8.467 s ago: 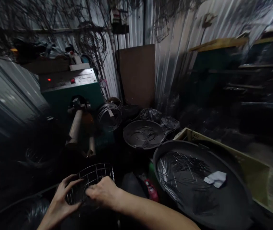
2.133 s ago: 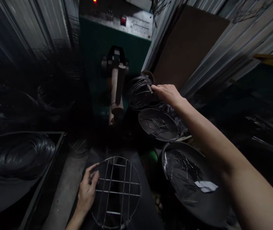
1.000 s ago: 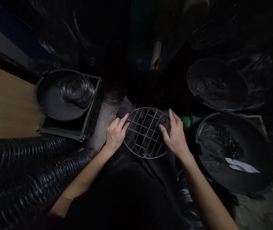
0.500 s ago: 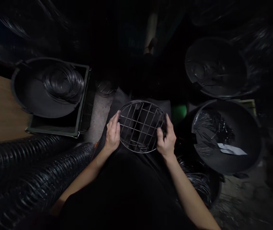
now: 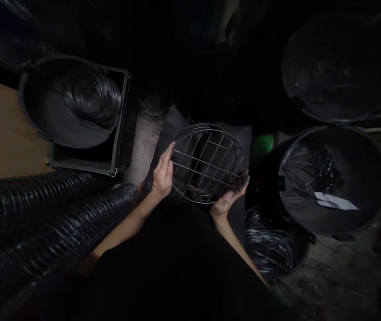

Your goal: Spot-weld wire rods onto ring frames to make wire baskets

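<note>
A round wire rack [image 5: 207, 167] with a grid of thin metal bars lies over my lap, between my hands. Several rims show close together at its far edge, so it may be more than one rack stacked. My left hand [image 5: 163, 176] presses against the left rim, fingers straight and pointing away from me. At the lower right rim, my right hand [image 5: 228, 198] cups the edge, its darkened fingertips reaching up along the outside. Dark grey cloth [image 5: 244, 133] is spread beneath the rack.
Left, a black basin [image 5: 51, 120] holding a wire coil [image 5: 92, 98] rests on a crate [image 5: 117, 156]. Long stacks of wire rings [image 5: 76, 227] lie nearer me. Right, a black tub [image 5: 361, 165] contains metal pieces and white paper [image 5: 336, 200]; wire bundles [image 5: 271, 249] sit below it.
My right hand has slid from the right side of the rack down to its lower right rim. The rack appears slightly turned. The whole view has shifted a little.
</note>
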A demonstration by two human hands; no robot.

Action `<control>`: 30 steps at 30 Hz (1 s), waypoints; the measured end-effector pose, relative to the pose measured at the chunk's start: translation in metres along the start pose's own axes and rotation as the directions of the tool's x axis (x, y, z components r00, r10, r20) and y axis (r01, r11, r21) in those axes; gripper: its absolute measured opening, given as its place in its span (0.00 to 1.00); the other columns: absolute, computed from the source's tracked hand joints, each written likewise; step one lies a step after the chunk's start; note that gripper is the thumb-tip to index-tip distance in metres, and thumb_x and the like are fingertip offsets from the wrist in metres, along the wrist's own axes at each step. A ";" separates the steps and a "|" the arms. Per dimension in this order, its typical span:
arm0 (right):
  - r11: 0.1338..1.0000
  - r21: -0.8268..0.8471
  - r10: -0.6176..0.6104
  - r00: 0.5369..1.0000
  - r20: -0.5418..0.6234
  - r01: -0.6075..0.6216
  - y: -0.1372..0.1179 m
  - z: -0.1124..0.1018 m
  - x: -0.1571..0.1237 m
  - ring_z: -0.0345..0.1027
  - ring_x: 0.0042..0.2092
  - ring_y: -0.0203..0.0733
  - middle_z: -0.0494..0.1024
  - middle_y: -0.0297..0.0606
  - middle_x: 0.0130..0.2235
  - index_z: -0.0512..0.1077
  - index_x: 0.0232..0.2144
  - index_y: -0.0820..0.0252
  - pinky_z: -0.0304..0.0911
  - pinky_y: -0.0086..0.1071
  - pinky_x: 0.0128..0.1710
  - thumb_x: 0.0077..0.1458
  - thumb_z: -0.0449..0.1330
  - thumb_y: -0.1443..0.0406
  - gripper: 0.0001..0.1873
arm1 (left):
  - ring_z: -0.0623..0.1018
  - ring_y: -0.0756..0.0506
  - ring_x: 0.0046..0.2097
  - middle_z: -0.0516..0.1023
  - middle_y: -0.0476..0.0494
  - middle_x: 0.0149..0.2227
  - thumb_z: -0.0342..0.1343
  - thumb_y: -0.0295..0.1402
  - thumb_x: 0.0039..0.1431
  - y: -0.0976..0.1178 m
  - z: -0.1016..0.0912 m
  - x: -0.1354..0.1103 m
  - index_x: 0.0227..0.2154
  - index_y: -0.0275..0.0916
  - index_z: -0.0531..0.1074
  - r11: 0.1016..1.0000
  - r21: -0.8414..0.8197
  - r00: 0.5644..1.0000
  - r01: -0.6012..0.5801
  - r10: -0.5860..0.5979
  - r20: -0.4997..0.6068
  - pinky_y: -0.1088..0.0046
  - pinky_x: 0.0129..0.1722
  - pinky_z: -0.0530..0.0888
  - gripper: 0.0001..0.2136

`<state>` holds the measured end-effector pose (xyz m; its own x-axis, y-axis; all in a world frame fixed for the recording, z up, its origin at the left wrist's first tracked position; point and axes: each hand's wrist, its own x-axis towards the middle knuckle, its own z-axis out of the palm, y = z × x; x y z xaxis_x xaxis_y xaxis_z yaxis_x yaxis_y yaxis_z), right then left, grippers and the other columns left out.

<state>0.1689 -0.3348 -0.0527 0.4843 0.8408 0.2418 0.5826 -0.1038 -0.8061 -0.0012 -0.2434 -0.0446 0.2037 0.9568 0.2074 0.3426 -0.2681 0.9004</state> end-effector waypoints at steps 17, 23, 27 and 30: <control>0.998 0.053 0.031 0.999 0.043 -0.033 -0.008 -0.004 -0.004 0.26 0.68 0.44 0.31 0.37 0.68 0.29 0.65 0.48 0.33 0.54 0.64 0.62 0.40 0.58 0.33 | 0.53 0.45 0.67 0.54 0.50 0.66 0.37 0.39 0.68 0.016 0.001 0.005 0.63 0.51 0.49 0.972 -0.137 0.980 0.191 -0.180 0.086 0.58 0.67 0.51 0.22; 0.983 0.147 -0.110 0.994 -0.004 0.109 0.008 0.007 -0.003 0.21 0.68 0.45 0.31 0.35 0.67 0.27 0.64 0.45 0.29 0.60 0.62 0.60 0.40 0.50 0.36 | 0.58 0.45 0.65 0.57 0.53 0.64 0.35 0.40 0.68 0.012 0.011 -0.002 0.64 0.53 0.47 0.994 -0.048 0.993 0.097 -0.100 -0.057 0.60 0.65 0.55 0.22; 0.982 0.098 -0.154 0.984 -0.084 0.162 0.017 0.026 -0.001 0.22 0.68 0.47 0.31 0.43 0.67 0.26 0.64 0.53 0.29 0.59 0.61 0.60 0.35 0.51 0.36 | 0.57 0.45 0.65 0.57 0.51 0.64 0.34 0.41 0.68 0.004 0.016 0.000 0.64 0.49 0.47 0.996 -0.019 0.993 0.086 -0.088 -0.083 0.60 0.66 0.54 0.22; 0.997 0.036 -0.065 0.996 -0.061 0.068 0.008 0.023 -0.008 0.23 0.68 0.49 0.29 0.52 0.66 0.24 0.64 0.64 0.33 0.56 0.62 0.60 0.35 0.51 0.38 | 0.58 0.45 0.65 0.58 0.49 0.64 0.36 0.39 0.69 0.009 0.015 0.005 0.64 0.47 0.50 0.994 -0.031 0.989 0.108 -0.111 -0.095 0.61 0.65 0.56 0.22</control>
<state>0.1547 -0.3298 -0.0741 0.4841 0.8119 0.3263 0.5902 -0.0276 -0.8068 0.0167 -0.2430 -0.0412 0.0764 0.9869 0.1418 0.3340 -0.1593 0.9290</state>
